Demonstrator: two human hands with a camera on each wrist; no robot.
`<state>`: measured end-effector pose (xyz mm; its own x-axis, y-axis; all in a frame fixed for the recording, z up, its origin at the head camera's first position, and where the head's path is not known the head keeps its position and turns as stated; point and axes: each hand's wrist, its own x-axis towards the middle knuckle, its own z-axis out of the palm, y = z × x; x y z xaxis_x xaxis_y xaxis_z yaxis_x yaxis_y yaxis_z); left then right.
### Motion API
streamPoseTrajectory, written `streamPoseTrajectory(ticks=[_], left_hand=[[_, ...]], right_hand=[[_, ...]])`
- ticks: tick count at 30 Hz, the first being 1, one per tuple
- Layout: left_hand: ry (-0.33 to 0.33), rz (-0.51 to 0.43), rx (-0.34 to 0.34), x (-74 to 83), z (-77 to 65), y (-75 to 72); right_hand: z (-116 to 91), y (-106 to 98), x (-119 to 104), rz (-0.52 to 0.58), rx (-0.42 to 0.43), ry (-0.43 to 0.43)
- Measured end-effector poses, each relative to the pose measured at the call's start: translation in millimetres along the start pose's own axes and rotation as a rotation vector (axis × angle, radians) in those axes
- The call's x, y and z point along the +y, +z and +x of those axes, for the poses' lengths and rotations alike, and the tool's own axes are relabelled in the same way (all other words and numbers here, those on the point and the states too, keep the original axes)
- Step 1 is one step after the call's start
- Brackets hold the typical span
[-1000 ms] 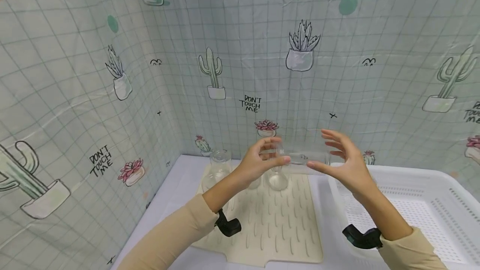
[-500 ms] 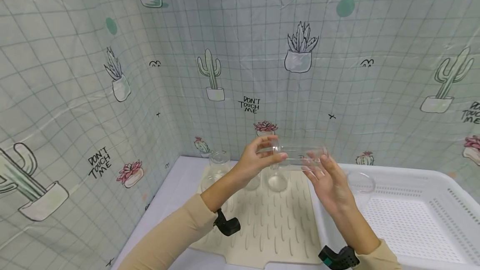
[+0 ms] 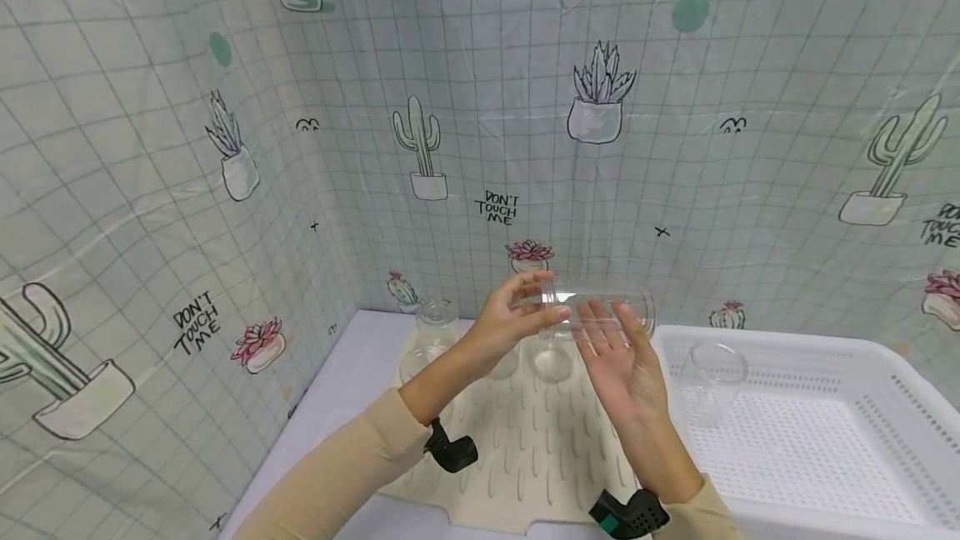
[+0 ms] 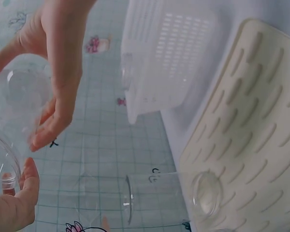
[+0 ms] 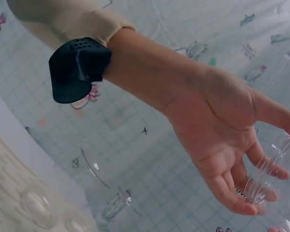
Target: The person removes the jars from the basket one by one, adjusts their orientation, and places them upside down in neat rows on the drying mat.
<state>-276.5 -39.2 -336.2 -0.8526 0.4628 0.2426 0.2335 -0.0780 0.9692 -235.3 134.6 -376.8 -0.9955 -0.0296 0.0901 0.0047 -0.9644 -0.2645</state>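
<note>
A clear drinking glass [image 3: 603, 307] is held sideways in mid-air, above the far end of the beige ridged mat [image 3: 547, 457]. My left hand [image 3: 513, 311] grips its left end between thumb and fingers. My right hand [image 3: 618, 365] is at the other part of the glass, palm turned up and fingers extended. Through the clear wall its fingertips show; the right wrist view has the fingers beside the rim, and contact is hard to tell. More clear glasses [image 3: 553, 361] stand on the mat, several of them partly behind my left arm.
A white perforated basket [image 3: 817, 440] stands on the right, with another clear glass [image 3: 712, 386] upright in its far left corner. The white tabletop [image 3: 337, 390] borders the mat on the left. A cactus-print curtain [image 3: 480, 107] closes off the back and left side.
My right hand has swung left from beyond the glass's right end and turned palm up beneath it. My left hand keeps its grip, nearly still. The basket's glass has come into view.
</note>
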Motion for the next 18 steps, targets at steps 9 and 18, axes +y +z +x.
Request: streamPoseTrajectory(ticks=[9, 18], left_hand=[[0.010, 0.059, 0.004, -0.4, -4.0, -6.3], [0.115, 0.230, 0.026, 8.3, -12.8, -22.2]], right_hand=[[1, 2, 2, -0.081, -0.001, -0.008], [7, -1, -2, -0.183, -0.001, -0.002]])
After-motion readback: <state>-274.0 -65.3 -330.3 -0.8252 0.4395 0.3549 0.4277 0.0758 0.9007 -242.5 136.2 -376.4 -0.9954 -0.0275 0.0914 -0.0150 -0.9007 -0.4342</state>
